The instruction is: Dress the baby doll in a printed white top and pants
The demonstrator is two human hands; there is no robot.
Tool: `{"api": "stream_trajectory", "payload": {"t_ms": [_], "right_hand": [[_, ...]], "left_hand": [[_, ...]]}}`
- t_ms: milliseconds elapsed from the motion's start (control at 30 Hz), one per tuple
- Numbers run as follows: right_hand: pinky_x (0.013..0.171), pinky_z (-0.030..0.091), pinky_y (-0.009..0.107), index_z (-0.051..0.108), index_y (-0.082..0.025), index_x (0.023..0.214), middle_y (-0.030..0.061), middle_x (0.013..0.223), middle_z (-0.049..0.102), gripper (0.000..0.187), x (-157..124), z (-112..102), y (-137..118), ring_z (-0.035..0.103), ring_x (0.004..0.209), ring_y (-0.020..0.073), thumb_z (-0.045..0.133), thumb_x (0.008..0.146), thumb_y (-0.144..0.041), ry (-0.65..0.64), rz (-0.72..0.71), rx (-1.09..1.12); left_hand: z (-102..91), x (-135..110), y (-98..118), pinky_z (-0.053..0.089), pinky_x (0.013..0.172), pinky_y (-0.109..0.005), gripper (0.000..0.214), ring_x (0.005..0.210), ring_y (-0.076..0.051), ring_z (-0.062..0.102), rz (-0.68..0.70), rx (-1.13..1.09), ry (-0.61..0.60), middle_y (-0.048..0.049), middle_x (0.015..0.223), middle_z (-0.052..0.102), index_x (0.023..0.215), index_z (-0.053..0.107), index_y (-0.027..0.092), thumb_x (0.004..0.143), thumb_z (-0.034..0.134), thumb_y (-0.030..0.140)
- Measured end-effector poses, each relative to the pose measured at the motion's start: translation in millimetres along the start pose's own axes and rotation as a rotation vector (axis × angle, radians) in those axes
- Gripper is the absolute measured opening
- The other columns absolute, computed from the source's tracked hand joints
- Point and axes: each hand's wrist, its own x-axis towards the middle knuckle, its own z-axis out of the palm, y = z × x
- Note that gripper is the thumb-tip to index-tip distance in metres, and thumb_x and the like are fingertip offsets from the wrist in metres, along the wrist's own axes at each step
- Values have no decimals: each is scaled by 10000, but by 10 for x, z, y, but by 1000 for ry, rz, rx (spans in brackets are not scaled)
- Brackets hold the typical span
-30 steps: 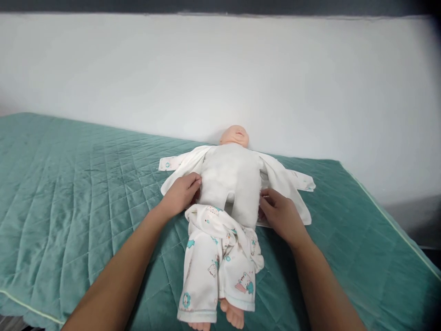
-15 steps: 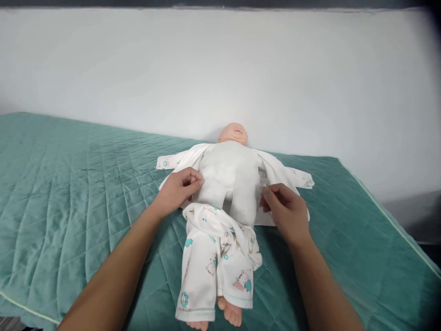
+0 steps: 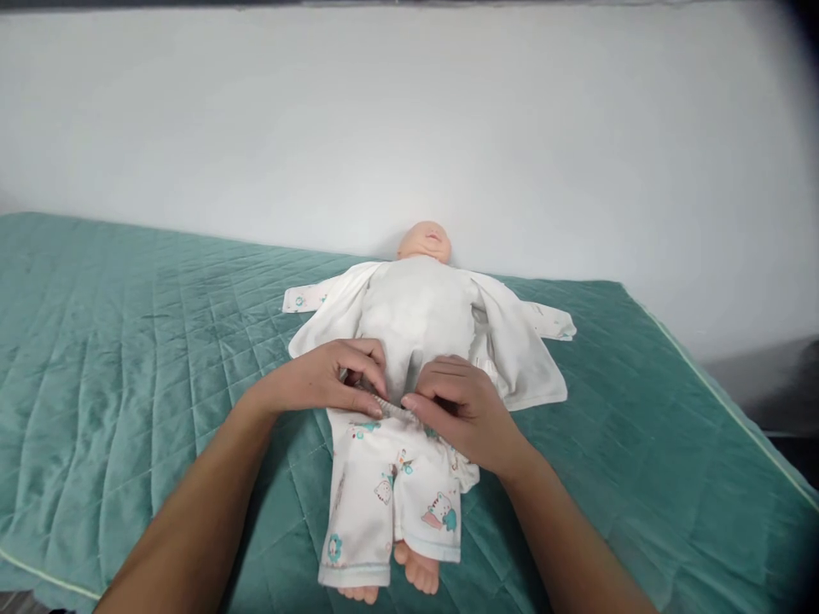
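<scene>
A baby doll lies on its back, its soft white torso bare. Printed white pants cover its legs, with the waistband bunched around the thighs. My left hand pinches the waistband at its left part, thumb outside. Close beside it, my right hand grips the same waistband near the middle, fingers curled. A white jacket is spread open under the doll, its sleeves on the doll's arms. The doll's bare feet poke out of the pant cuffs.
A green quilted cover lies beneath the doll, with a pale piped edge at the right. Behind the doll's head rises a white wall.
Both hands have moved inward and down from the doll's sides to the pants and taken hold of the waistband. The waistband's bunched front now lies straighter between them.
</scene>
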Motion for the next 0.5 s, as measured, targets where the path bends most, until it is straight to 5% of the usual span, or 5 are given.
{"api": "stream_trajectory", "payload": {"t_ms": [233, 500], "right_hand": [[741, 402, 320, 611, -197, 725, -20, 697, 598, 305, 13, 14, -49, 525, 684, 128, 691, 941, -397, -74, -2, 168], [605, 388, 254, 683, -187, 847, -2, 788, 565, 228, -12, -82, -55, 468, 687, 116, 755, 868, -402, -117, 239, 479]], "left_hand": [[-62, -48, -62, 470, 742, -247, 200, 840, -147, 564, -1, -94, -151, -47, 956, 626, 812, 738, 198, 753, 827, 367], [132, 11, -137, 424, 669, -238, 296, 760, -126, 539, -54, -304, 250, -21, 855, 610, 845, 617, 174, 831, 743, 441]]}}
